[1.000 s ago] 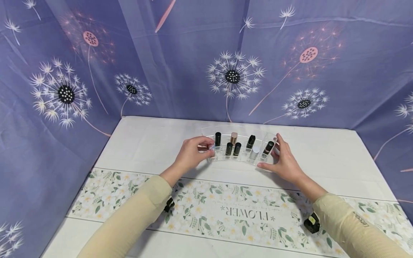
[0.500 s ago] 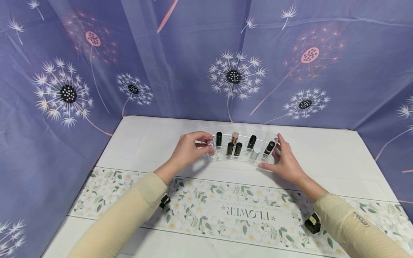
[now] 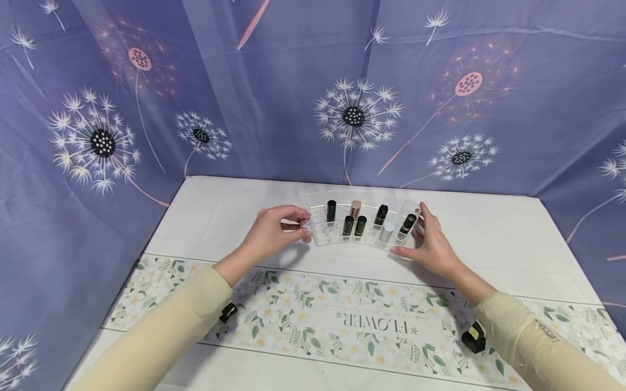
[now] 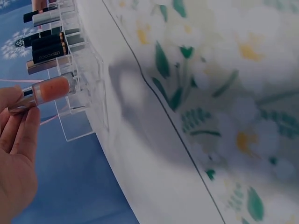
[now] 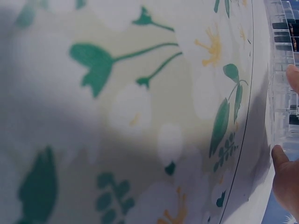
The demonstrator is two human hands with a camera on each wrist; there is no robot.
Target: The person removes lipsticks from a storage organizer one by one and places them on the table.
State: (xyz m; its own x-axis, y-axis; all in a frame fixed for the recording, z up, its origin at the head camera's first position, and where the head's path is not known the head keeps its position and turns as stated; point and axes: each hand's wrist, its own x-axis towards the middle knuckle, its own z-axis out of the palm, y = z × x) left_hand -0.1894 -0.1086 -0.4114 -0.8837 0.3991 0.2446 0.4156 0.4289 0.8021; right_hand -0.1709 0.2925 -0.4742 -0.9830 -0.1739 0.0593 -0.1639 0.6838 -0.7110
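Observation:
A clear curved acrylic lipstick holder (image 3: pixel 320 234) stands on the white table. My left hand (image 3: pixel 274 232) pinches a lip gloss tube (image 4: pixel 52 89) by its silver cap; the tube's body is clear with a coral-pink colour inside. In the head view it is just off the holder's left end. My right hand (image 3: pixel 432 244) grips the holder's right end, thumb at the front corner and fingers behind. Standing in the slots are several black lipsticks (image 3: pixel 331 210), a rose-gold lipstick (image 3: pixel 356 209) and a silvery-white tube (image 3: pixel 386 232). Slots at the left end hold nothing.
A floral runner (image 3: pixel 313 320) printed with "FLOWER" crosses the table in front of the holder. Purple dandelion-print cloth (image 3: pixel 274 98) hangs behind and at both sides. Small black devices (image 3: pixel 473 338) are worn at the wrists.
My left hand has moved left, taking the lip gloss tube from the holder's left end to just outside it. The right hand and the holder have stayed in place.

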